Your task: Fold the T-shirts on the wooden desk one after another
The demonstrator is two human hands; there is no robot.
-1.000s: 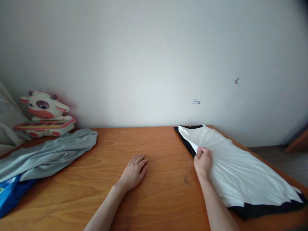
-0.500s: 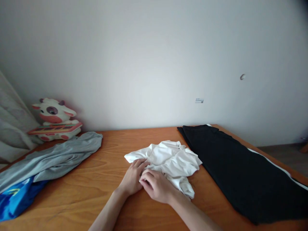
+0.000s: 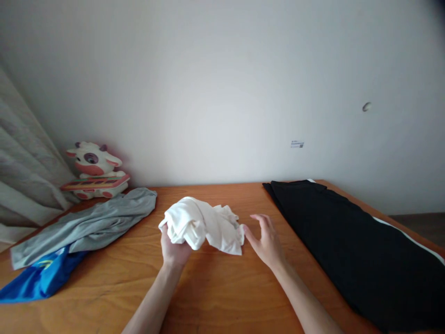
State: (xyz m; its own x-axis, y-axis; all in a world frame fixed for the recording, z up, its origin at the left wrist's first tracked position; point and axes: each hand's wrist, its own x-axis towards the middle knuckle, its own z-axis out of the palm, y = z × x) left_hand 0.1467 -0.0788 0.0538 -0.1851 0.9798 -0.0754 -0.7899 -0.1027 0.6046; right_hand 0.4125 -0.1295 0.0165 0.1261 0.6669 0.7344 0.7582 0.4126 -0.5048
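Note:
A crumpled white garment (image 3: 205, 222) is lifted above the wooden table, bunched up at its left end. My left hand (image 3: 175, 248) grips that bunched end from below, most of its fingers hidden by the cloth. The loose part hangs off to the right. My right hand (image 3: 267, 241) is just right of the garment's right edge, thumb and fingers apart. It holds nothing; whether the thumb touches the cloth's edge I cannot tell.
Black trousers (image 3: 333, 236) with a white side stripe lie along the right of the table (image 3: 222, 297). A grey garment (image 3: 104, 222) and a blue one (image 3: 48, 276) lie at left. Behind them sits a cow toy (image 3: 97, 174) with a keyboard, near a curtain (image 3: 28, 157).
The white garment has come up off the table, bunched in my left hand. My right hand has let go of it and moved right, fingers spreading. The view has shifted slightly.

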